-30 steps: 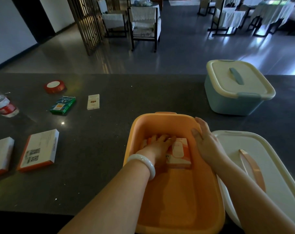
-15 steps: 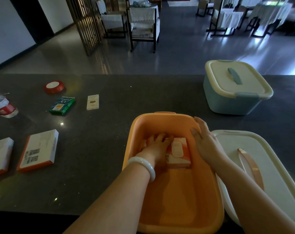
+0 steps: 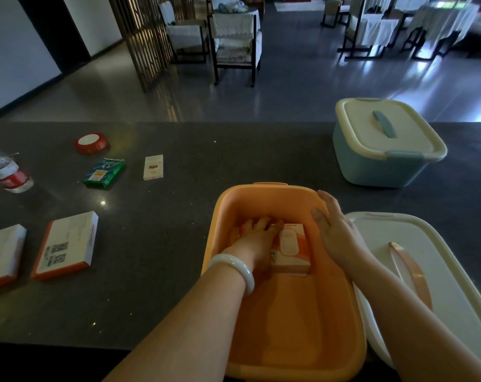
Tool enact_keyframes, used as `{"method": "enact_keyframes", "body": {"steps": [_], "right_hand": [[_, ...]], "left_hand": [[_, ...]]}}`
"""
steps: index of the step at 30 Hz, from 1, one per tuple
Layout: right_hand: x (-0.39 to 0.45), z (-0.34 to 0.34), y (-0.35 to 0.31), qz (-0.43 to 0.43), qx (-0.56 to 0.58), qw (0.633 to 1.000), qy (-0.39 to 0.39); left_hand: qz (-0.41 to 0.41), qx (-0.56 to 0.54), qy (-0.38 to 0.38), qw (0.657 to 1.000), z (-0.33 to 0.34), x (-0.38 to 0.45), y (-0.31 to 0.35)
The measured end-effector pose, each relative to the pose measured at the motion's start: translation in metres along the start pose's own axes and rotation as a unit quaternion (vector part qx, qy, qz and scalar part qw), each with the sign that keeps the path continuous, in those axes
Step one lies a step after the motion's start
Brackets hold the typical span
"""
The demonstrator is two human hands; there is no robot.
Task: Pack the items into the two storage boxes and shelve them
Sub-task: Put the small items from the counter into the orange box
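Reaching into the orange box (image 3: 286, 340), my left hand (image 3: 257, 238) lies with fingers spread flat on the small orange carton (image 3: 290, 250) at its bottom, and my right hand (image 3: 334, 232) rests open against the right rim. Neither hand grips anything. I judge one risk: if I pull the left hand out carelessly, the bracelet (image 3: 235, 270) can catch the rim and shift the box against its lid (image 3: 440, 285). The flat cartons (image 3: 67, 245), green packet (image 3: 103, 173) and bottle (image 3: 8, 173) still wait on the surface (image 3: 156, 257); the blue box (image 3: 382, 146) is closed.
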State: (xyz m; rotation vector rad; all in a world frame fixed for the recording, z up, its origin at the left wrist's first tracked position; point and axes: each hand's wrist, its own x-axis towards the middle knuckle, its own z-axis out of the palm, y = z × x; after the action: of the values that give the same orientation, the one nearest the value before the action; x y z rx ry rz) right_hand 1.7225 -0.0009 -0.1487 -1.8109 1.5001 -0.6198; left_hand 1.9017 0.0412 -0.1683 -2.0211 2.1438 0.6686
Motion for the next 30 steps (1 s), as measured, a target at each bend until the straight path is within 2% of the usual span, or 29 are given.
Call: {"method": "enact_keyframes", "body": {"steps": [12,17,21,24,28,30], "right_hand": [[0.000,0.000,-0.002,0.000,-0.005,1.000,-0.006],[0.003,-0.006,-0.009,0.002,-0.037,0.999,-0.020],[0.015,-0.015,-0.034,-0.003,-0.132,0.991,0.014],[0.027,-0.013,-0.064,-0.059,-0.167,0.984,0.028],[0.043,0.018,-0.112,-0.144,-0.197,0.969,-0.024],[0.045,0.044,-0.135,-0.214,-0.211,0.953,-0.043]], "left_hand": [[0.005,-0.010,-0.005,1.000,-0.012,-0.007,-0.001],[0.037,-0.051,0.066,0.996,-0.043,-0.026,-0.005],[0.060,-0.036,0.147,0.987,-0.075,-0.043,-0.017],[0.033,-0.026,0.200,0.979,-0.091,-0.056,-0.034],[-0.031,0.000,0.244,0.969,-0.095,-0.083,-0.066],[-0.078,0.006,0.251,0.965,-0.089,-0.100,-0.084]]}}
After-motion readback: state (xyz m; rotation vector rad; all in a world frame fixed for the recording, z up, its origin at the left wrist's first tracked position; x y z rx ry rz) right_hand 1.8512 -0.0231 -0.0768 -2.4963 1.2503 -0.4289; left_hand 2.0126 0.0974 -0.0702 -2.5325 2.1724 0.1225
